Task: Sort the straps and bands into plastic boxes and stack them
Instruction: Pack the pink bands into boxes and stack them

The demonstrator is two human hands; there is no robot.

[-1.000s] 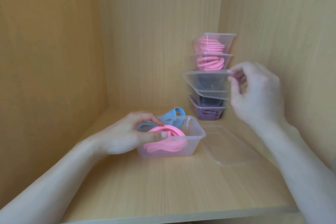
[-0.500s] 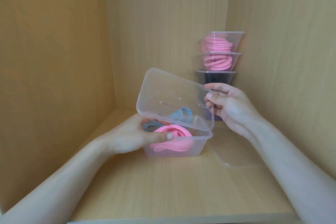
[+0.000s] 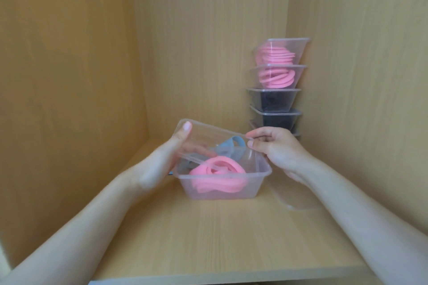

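Pale wood boards close off a shelf (image 3: 208,238) on the left, back and right. Two bare forearms come in over the front edge, one from each front corner, and meet over the middle of the shelf.

A clear box (image 3: 222,192) stands there, open, a little back of centre. Inside it a pink band (image 3: 217,172) lies coiled against the front wall. A blue band (image 3: 235,144) arches up behind it above the rim. Something grey shows at the box's left end, too blurred to name. Just right of the box a spare lid (image 3: 298,201) lies flat on the shelf, partly hidden under the right forearm.

Both hands hold a clear lid (image 3: 208,136) over the box. It is tilted, with its far-left corner highest and its near edge low over the opening. The left hand (image 3: 159,164) has the left end: the thumb lies on top, reaching up to the raised corner, and the fingers are underneath, blurred through the plastic. Its grip is clamped on the lid. The right hand (image 3: 275,148) pinches the right end between thumb and curled fingers, so its grip is likewise closed on the lid.

Behind the right hand, in the back right corner, a stack (image 3: 275,99) of clear boxes rises close to the right wall. Its top two boxes hold pink coils and the two beneath hold something dark. The lowest is mostly hidden by the hand.
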